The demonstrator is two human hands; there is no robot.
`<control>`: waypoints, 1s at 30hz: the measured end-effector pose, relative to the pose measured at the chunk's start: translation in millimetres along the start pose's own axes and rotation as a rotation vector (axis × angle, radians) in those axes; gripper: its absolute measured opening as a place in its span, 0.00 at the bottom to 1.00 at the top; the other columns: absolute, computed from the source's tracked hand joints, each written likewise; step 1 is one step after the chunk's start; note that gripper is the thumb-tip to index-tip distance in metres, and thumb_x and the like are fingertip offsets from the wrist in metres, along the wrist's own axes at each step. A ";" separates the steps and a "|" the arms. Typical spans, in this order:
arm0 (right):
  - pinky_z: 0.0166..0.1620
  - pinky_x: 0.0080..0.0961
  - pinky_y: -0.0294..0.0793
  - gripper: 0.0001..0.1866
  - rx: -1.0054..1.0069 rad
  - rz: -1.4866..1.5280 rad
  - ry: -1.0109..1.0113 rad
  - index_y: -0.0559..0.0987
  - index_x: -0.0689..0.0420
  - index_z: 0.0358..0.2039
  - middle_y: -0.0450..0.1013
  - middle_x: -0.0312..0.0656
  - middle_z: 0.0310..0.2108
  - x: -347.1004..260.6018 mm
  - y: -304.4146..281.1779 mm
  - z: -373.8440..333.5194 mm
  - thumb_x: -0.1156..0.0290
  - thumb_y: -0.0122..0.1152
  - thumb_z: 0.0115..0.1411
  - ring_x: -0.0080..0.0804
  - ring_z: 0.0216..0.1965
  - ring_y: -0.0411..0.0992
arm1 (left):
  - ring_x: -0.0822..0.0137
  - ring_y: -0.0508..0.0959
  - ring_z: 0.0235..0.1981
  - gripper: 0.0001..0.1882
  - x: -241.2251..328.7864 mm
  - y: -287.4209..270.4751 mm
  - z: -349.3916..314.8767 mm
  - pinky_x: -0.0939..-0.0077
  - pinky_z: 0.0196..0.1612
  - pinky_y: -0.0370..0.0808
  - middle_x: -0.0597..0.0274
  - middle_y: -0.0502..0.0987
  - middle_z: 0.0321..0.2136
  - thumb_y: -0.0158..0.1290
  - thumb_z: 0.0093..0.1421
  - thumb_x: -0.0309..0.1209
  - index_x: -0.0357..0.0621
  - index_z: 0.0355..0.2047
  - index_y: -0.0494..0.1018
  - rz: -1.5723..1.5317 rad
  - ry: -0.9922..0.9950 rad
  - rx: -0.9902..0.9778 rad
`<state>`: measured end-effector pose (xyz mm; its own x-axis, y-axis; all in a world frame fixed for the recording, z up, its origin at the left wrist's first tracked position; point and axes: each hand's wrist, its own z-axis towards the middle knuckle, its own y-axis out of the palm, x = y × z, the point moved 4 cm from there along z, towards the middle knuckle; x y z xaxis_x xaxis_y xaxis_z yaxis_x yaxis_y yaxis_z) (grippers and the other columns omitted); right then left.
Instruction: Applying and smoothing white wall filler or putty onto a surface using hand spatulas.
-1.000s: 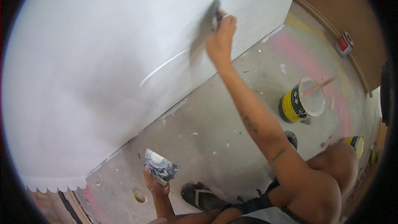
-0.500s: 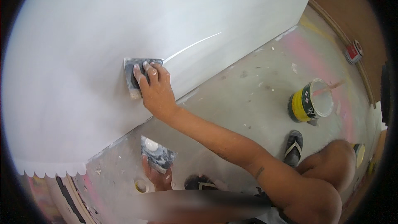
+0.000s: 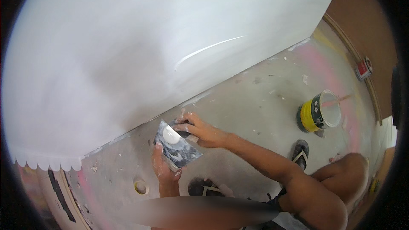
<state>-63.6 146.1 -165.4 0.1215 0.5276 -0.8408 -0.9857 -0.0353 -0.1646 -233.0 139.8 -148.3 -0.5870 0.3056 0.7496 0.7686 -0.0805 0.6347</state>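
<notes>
My left hand grips a putty-smeared flat metal spreader from below, face up. A round mound of white putty lies near its upper corner. My right hand is closed around a second spreader with a dark handle, held against or just beside the putty; its blade is mostly hidden. Beyond my hands stands a large white panel with a bright white curved streak low on its face. A scalloped white edge runs along its left end.
To the right a yellow and black tin stands on the paint-spotted floor, with a stick in it. A small red and white can is by the brown board. A tape roll lies near my left arm.
My right hand has come off the white panel, moving down and right with its spreader to the left one. My left hand has risen slightly. The white streak now shows whole.
</notes>
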 end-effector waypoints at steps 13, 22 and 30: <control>0.41 0.34 0.80 0.16 0.482 1.483 0.760 0.71 0.57 0.49 0.76 0.40 0.41 -12.5 -49.7 -38.0 0.71 0.59 0.60 0.32 0.41 0.77 | 0.47 0.65 0.61 0.26 0.0 71.3 25.1 0.55 0.63 0.61 0.43 0.65 0.58 0.41 0.55 0.13 0.41 0.54 0.68 1.254 0.643 -0.623; 0.45 0.36 0.76 0.20 1.103 0.356 0.358 0.71 0.58 0.53 0.74 0.41 0.45 38.8 -285.1 -41.6 0.70 0.59 0.61 0.32 0.45 0.73 | 0.45 0.68 0.58 0.35 -30.7 22.7 2.9 0.57 0.60 0.65 0.44 0.68 0.56 0.42 0.44 0.07 0.49 0.51 0.74 1.472 0.302 -0.610; 0.47 0.32 0.71 0.20 1.218 -0.257 0.269 0.68 0.66 0.55 0.74 0.49 0.46 31.5 -393.2 17.6 0.73 0.50 0.63 0.37 0.45 0.73 | 0.44 0.69 0.56 0.35 -25.8 -18.4 -12.1 0.58 0.58 0.66 0.44 0.69 0.55 0.44 0.41 0.07 0.49 0.49 0.76 1.425 0.225 -0.471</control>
<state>325.8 191.6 -118.1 0.2032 0.2103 -0.9563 -0.3817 0.9164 0.1204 -235.1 121.9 -177.0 0.4945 -0.4299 0.7554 0.5875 -0.4751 -0.6550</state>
